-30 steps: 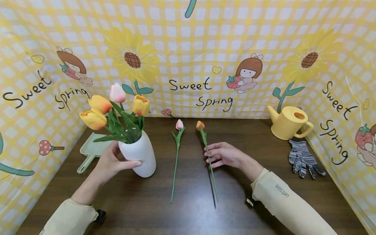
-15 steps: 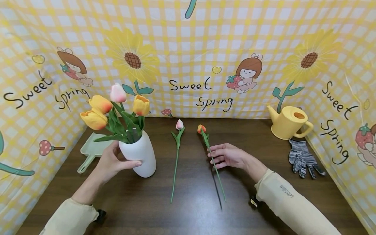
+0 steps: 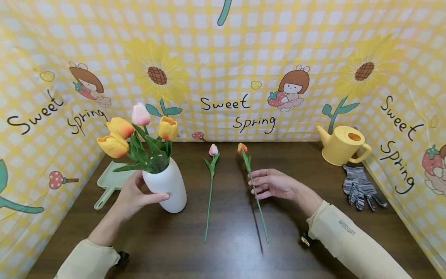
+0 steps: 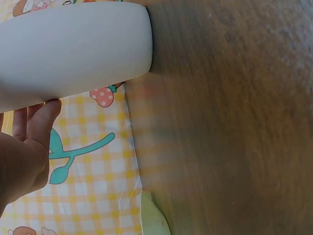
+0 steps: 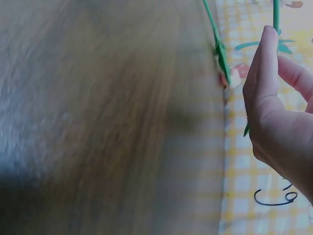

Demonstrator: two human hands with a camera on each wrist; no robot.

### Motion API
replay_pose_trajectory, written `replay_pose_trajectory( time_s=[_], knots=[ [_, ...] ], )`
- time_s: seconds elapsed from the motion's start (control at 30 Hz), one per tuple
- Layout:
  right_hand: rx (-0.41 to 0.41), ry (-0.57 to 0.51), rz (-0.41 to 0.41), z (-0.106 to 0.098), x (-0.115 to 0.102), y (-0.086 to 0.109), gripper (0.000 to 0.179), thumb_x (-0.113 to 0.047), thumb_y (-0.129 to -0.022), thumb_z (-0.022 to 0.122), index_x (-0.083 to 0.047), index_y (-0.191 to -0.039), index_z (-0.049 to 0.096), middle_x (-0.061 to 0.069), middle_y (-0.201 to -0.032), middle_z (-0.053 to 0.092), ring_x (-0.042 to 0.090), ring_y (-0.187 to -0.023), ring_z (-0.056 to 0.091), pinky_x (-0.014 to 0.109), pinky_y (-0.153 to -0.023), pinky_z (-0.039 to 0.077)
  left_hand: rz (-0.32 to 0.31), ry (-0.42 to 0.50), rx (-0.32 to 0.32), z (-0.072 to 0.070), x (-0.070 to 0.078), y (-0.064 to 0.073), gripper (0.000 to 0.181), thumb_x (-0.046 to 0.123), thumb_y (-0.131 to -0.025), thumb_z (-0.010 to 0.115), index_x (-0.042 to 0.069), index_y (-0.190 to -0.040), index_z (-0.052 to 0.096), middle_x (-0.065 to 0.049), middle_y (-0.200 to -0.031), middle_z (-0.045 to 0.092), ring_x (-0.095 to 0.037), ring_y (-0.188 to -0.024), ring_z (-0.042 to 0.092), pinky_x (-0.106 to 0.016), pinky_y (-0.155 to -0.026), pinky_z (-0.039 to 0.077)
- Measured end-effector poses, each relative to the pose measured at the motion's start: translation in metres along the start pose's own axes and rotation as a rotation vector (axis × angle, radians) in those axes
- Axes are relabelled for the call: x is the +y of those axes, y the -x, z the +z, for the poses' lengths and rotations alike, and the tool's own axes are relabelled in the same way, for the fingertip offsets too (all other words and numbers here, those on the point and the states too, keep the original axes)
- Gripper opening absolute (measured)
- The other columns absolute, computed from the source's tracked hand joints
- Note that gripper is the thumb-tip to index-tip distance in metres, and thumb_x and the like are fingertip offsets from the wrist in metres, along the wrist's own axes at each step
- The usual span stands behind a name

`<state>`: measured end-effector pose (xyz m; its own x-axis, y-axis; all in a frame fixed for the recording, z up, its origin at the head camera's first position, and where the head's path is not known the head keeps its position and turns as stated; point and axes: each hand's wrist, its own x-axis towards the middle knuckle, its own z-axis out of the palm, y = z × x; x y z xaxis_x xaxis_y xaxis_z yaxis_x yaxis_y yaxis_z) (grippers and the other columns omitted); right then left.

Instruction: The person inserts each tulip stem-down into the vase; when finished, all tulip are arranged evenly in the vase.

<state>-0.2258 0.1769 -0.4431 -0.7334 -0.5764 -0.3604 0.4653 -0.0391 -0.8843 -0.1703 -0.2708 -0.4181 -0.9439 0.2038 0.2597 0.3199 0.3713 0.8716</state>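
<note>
My left hand (image 3: 136, 193) grips a white vase (image 3: 172, 188) with the thumb across its front. Green leaves, yellow-orange tulips (image 3: 116, 128) and one pink tulip (image 3: 141, 114) rise from its mouth. In the left wrist view the vase (image 4: 83, 49) lies across the top, fingertips against its side. My right hand (image 3: 275, 184) pinches an orange tulip (image 3: 246, 162) by its thin green stem, bloom pointing away and a shadow falling beside it. Between the two hands, a pink-and-white tulip (image 3: 211, 166) lies on the brown table. The right wrist view shows the right hand (image 5: 274, 98) around a stem (image 5: 276, 14).
A pale green dustpan (image 3: 116, 178) lies behind the left hand. At the right back stands a yellow watering can (image 3: 339, 145), with a grey knit glove (image 3: 359, 186) in front of it. Yellow checked cloth (image 3: 223, 58) walls the table (image 3: 181, 248) at back and sides.
My right hand has shifted slightly right with the orange tulip, and the stem's lower end has swung right. The left hand keeps its hold on the vase.
</note>
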Motion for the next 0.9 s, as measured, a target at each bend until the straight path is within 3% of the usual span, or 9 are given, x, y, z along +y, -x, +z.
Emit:
replay_pose_trajectory(
  time_s=[0.27,0.63,0.9],
  knots=[
    [0.008,-0.067,-0.16,0.016,-0.009,0.011,0.024,0.001,-0.099,0.058,-0.005,-0.122,0.055,0.012,-0.106,0.069,0.029,-0.092,0.073,0.047,-0.082,0.059,0.0,-0.02,0.002,0.001,0.001,-0.001,0.079,0.005,-0.073,0.091,0.007,-0.14,0.05,-0.008,-0.125,0.062,-0.015,-0.109,0.063,-0.025,-0.088,0.055],
    [-0.029,-0.107,-0.35,0.042,-0.023,0.027,0.014,0.007,-0.096,0.059,-0.004,-0.105,0.059,0.011,-0.104,0.071,0.031,-0.099,0.073,0.051,-0.086,0.056,0.006,-0.026,0.011,-0.002,0.0,0.002,0.079,0.004,-0.073,0.092,0.006,-0.14,0.05,-0.008,-0.125,0.062,-0.015,-0.109,0.063,-0.024,-0.089,0.053],
    [-0.021,-0.102,-0.519,0.056,-0.03,0.037,0.015,0.009,-0.095,0.06,-0.002,-0.104,0.063,0.013,-0.104,0.07,0.035,-0.103,0.071,0.053,-0.084,0.057,0.008,-0.006,0.012,-0.002,0.0,0.001,0.079,0.003,-0.072,0.092,0.006,-0.14,0.05,-0.008,-0.125,0.062,-0.015,-0.109,0.064,-0.024,-0.089,0.054]
  ],
)
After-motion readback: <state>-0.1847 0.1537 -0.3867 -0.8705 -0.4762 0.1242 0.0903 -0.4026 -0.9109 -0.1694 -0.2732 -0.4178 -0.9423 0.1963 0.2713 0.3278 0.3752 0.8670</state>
